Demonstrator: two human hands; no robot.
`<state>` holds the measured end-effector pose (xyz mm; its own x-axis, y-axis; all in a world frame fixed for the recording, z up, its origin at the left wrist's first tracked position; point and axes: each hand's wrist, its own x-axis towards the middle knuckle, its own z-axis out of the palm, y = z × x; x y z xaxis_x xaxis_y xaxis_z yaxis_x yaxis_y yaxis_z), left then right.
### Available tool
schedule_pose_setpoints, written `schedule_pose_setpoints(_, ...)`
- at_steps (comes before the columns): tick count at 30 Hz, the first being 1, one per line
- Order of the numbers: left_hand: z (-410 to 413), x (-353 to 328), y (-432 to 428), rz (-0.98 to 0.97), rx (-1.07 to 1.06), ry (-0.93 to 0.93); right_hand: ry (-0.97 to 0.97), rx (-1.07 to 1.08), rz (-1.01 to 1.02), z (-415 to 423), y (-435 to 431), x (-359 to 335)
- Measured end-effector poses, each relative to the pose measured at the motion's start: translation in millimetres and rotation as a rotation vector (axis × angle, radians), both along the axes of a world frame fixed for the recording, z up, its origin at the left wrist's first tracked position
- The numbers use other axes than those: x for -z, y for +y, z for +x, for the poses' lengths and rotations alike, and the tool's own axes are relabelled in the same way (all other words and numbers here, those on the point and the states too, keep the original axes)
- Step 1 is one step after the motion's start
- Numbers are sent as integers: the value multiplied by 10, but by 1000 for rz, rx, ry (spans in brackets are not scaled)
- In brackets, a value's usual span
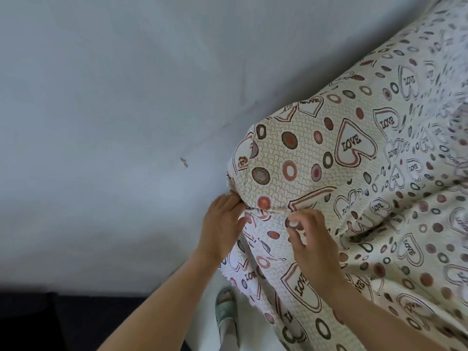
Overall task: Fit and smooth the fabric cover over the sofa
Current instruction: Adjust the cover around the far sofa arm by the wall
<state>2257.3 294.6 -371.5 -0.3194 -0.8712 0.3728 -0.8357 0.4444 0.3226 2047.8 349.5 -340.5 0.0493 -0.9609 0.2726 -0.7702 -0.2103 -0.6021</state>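
Observation:
A cream fabric cover (pixel 354 173) printed with "LOVE" hearts and coloured rings is draped over the sofa, hiding it entirely. It bulges over the rounded sofa arm (pixel 286 158) near the wall. My left hand (pixel 222 224) pinches the cover's edge at the crease below the arm, against the wall side. My right hand (pixel 311 239) has its fingertips curled into the same crease a little to the right, gripping a fold. Below my hands the cover hangs down toward the floor.
A pale grey wall (pixel 114 110) fills the left and top, close behind the sofa arm. A foot in a green slipper (pixel 226 310) stands on the white floor beside the hanging cover. A dark surface (pixel 50 323) lies at the bottom left.

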Motion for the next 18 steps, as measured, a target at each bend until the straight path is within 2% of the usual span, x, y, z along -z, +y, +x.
schedule_pose_setpoints(4,-121,150,164,14,-106,98,337,38,-84,-6,-38,183)
schedule_pose_setpoints(6,-169,214,227,53,-141,167,396,21,-133,-28,-113,209)
schedule_pose_setpoints(10,-264,252,245,59,-197,218,392,-41,-217,-80,-255,309)
schedule_pose_setpoints(14,-337,225,350,-20,-232,306,261,-128,-247,-113,-214,346)
schedule_pose_setpoints(16,-397,279,508,-42,-207,362,183,-142,-221,-122,-157,346)
schedule_pose_setpoints(18,-473,385,630,-44,-133,338,169,-139,-206,-117,-137,334)
